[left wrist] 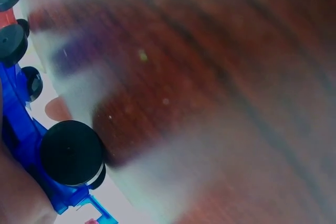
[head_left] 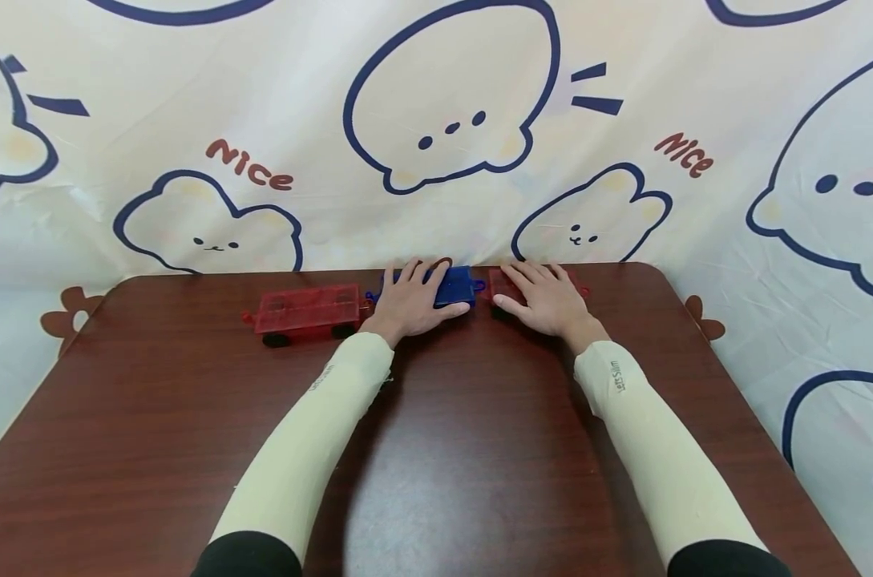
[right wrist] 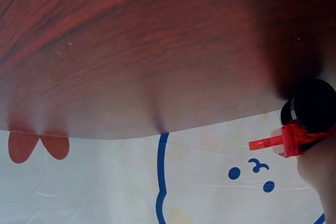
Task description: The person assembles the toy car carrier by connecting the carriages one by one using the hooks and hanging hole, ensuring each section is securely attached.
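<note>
My left hand (head_left: 412, 302) lies over a blue toy wagon (head_left: 454, 287), fingers across its top and thumb along the near side. In the left wrist view, a fingertip (left wrist: 56, 109) shows beyond the blue chassis, between its black wheels (left wrist: 72, 153). My right hand (head_left: 549, 300) holds a red toy wagon (head_left: 501, 282) the same way, thumb at its near side and hiding most of it. The couplings of these two wagons meet in the gap between my hands. Another red toy wagon (head_left: 308, 311), see-through, stands left of my left hand, its right end close to the blue one's coupling.
The wagons stand in a row along the far edge of the brown wooden table (head_left: 465, 449). Behind it hangs a pale cloth (head_left: 321, 96) with cartoon outlines. Pale sleeves (head_left: 313, 433) cover both forearms.
</note>
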Available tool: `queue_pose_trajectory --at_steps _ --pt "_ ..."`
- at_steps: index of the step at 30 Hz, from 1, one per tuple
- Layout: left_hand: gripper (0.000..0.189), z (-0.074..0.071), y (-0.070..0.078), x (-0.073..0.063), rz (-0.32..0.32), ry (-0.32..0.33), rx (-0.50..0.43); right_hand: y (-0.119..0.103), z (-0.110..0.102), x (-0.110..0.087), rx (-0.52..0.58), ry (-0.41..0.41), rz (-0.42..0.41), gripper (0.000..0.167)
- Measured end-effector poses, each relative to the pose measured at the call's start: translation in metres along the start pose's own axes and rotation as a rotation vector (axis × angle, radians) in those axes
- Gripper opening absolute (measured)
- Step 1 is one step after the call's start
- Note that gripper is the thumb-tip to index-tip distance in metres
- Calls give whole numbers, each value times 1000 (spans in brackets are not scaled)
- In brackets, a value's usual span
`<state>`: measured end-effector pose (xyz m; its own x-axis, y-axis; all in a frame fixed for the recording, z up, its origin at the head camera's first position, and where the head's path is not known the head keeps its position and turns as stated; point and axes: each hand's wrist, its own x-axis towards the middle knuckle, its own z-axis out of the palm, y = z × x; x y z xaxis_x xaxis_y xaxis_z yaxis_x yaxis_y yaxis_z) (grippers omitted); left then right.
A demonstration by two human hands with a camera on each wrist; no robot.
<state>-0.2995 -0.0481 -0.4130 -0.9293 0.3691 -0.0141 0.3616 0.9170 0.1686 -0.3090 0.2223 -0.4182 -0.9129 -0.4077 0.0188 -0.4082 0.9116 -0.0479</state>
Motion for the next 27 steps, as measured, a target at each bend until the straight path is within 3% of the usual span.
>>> queue_pose_trajectory --at_steps 17,27 --pt "96 1 -2 1 14 6 -11 2 -2 -6 17 -27 4 84" --pt "98 0 -1 3 23 -37 24 1 -2 -5 14 -26 5 84"
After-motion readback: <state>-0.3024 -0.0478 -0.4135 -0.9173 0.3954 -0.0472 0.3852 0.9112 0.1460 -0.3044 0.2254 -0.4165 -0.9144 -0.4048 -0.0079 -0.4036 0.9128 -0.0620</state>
